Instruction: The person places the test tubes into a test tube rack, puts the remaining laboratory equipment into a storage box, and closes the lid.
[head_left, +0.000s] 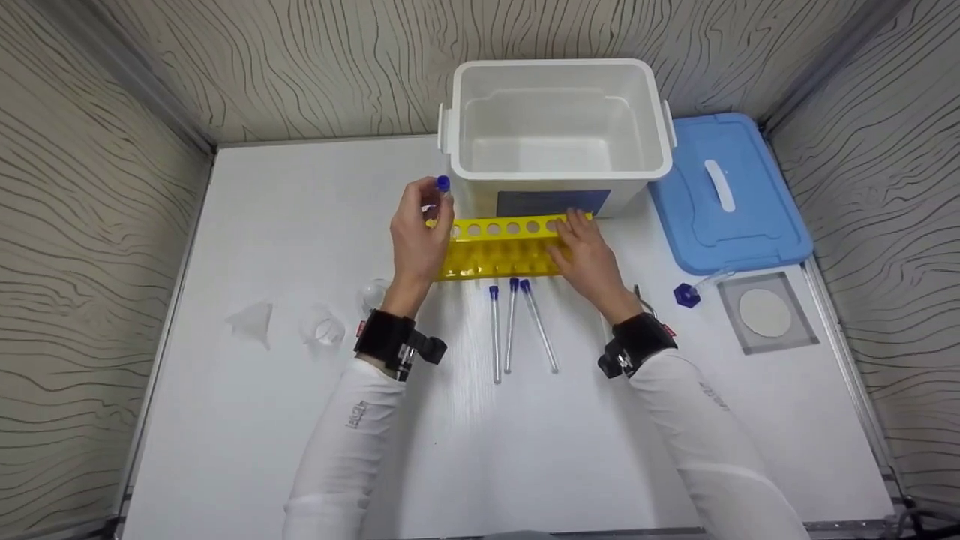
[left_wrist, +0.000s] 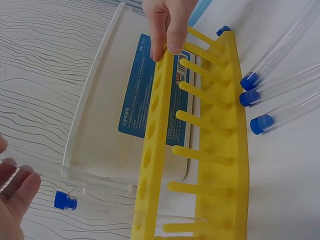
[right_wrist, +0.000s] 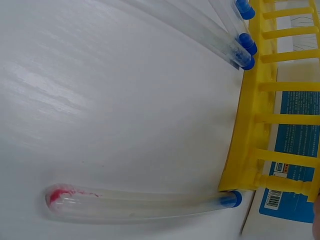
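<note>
A yellow test tube rack (head_left: 499,259) stands in front of the white box. My left hand (head_left: 420,232) pinches a clear test tube (left_wrist: 75,172) over the rack's left end, its lower end right at a hole in the top bar. Its blue cap (head_left: 442,182) shows above the fingers. Beside it, another blue-capped test tube (left_wrist: 100,207) sits through the end hole. My right hand (head_left: 592,262) grips the top bar at the rack's right end, thumb on one side, fingers on the other. Three blue-capped tubes (head_left: 511,330) lie before the rack.
Another capped tube (right_wrist: 135,204), red inside its tip, lies near my right forearm. Behind stands the open white box (head_left: 562,178); its blue lid (head_left: 739,225) lies right. A grey square with a white disc (head_left: 765,313), a funnel (head_left: 253,322) and a clear beaker (head_left: 324,328) lie around.
</note>
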